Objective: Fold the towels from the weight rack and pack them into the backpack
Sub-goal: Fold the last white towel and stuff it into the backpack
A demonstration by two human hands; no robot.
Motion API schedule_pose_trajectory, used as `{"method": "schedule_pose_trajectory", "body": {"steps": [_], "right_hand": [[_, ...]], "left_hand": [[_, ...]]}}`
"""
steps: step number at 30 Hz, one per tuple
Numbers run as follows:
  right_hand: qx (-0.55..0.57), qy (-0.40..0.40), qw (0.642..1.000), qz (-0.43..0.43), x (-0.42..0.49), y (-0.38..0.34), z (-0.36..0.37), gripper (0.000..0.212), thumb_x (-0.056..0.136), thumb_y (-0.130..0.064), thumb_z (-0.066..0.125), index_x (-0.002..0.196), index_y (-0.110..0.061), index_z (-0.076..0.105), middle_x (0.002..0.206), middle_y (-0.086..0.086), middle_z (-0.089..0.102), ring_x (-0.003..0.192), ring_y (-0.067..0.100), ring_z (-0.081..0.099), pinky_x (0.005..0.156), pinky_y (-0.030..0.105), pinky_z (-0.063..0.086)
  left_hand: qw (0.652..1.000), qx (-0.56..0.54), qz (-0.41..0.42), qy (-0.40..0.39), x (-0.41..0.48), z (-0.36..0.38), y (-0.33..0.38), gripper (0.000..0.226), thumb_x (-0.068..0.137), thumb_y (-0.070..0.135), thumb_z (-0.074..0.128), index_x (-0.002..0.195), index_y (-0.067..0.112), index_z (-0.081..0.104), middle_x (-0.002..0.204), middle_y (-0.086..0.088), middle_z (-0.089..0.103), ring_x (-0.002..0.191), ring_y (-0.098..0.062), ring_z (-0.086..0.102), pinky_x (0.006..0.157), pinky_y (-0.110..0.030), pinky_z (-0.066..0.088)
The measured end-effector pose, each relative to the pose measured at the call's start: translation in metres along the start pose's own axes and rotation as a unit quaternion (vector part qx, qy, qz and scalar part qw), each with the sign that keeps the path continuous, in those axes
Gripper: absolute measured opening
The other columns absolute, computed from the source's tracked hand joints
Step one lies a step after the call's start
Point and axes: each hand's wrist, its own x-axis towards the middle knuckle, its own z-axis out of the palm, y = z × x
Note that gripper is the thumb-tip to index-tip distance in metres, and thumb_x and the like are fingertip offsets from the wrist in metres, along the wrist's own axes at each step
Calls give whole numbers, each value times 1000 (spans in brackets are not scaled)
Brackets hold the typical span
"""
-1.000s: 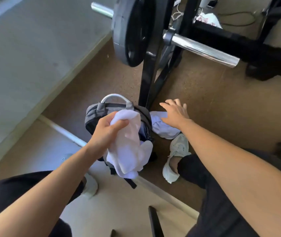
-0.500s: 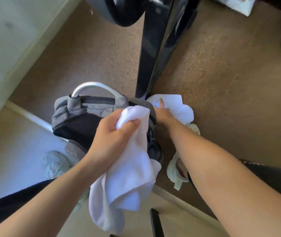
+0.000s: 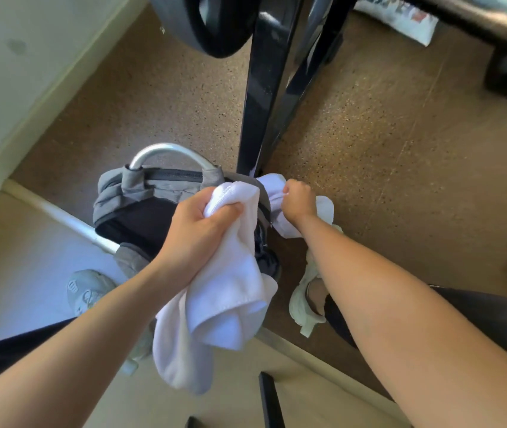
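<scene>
1. The left hand (image 3: 198, 230) is clenched on a white towel (image 3: 224, 291), which hangs limp over the backpack (image 3: 141, 211): soft and light, best gripped at a hem.
2. The right hand (image 3: 297, 200) is fisted on a second towel (image 3: 323, 208) lying crumpled on the floor (image 3: 385, 156) beside the weight rack post (image 3: 264, 88).

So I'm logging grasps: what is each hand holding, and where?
Left hand grips a white towel bunched at its upper end. Right hand pinches the second towel on the floor near its middle.
</scene>
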Motion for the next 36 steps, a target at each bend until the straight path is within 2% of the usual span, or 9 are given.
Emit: {"method": "schedule_pose_trajectory", "body": {"steps": [4,8,10,15,22,28,32,34,36], "right_hand": [[196,13,976,97,-31,-17,-51,38,94,-8,59,132,-7,57,130,16,61,125,33,55,97,39,47],[445,-8,863,240,-63,-30,-97,19,84,-3,68,102,-2,73,87,12,69,83,27,67,71,34,53],[553,-7,799,234,-91,-37,-127,8,85,0,68,91,-5,72,84,15,70,73,26,67,69,34,56],[663,34,745,71,-166,-72,-215,10,100,-7,57,100,-7,67,89,8,67,80,20,68,84,38,60],[470,195,834,-212,-205,-116,-323,21,101,-16,54,104,5,58,97,25,59,85,25,59,82,46,55],[285,322,847,-313,-134,-155,-405,22,99,-15,50,110,-2,62,98,-2,60,86,6,53,79,19,42],[80,98,974,-186,-68,-132,-401,39,104,-38,49,132,-11,50,113,3,55,99,16,48,72,23,37],[-48,-7,992,-112,-58,-112,-382,41,101,-53,47,122,-18,57,120,4,60,109,25,54,81,29,43],[-94,45,988,-117,-58,-98,-364,46,95,-60,49,116,-20,56,114,3,63,101,26,59,80,37,46]], "left_hand": [[1000,11,9,2,-4,0,6,9,97,21,65,100,20,74,92,-2,75,81,-6,66,74,-32,55],[1000,13,26,7,-13,-2,16,11,96,21,65,100,19,75,95,-6,76,82,-6,66,77,-35,56],[999,11,38,6,-21,-2,22,11,96,20,64,99,20,74,94,-5,76,79,-3,65,75,-32,54],[999,-9,51,3,-34,-7,38,14,95,21,64,101,26,76,96,-1,78,96,-20,72,83,-41,58],[995,-66,72,10,-39,-11,64,11,97,22,64,102,20,74,98,-6,76,95,-22,72,78,-36,56],[993,-86,82,4,-40,-15,69,14,100,23,62,108,27,73,103,2,75,101,-18,68,78,-33,54],[993,-95,73,1,-36,-17,64,14,100,24,63,109,28,73,105,4,75,105,-19,68,86,-40,55],[993,-95,71,-1,-34,-19,61,14,100,25,64,109,30,74,104,6,76,106,-18,68,89,-41,54],[993,-94,71,0,-32,-19,58,14,99,25,65,107,31,75,103,8,77,106,-17,69,88,-40,54]]}}
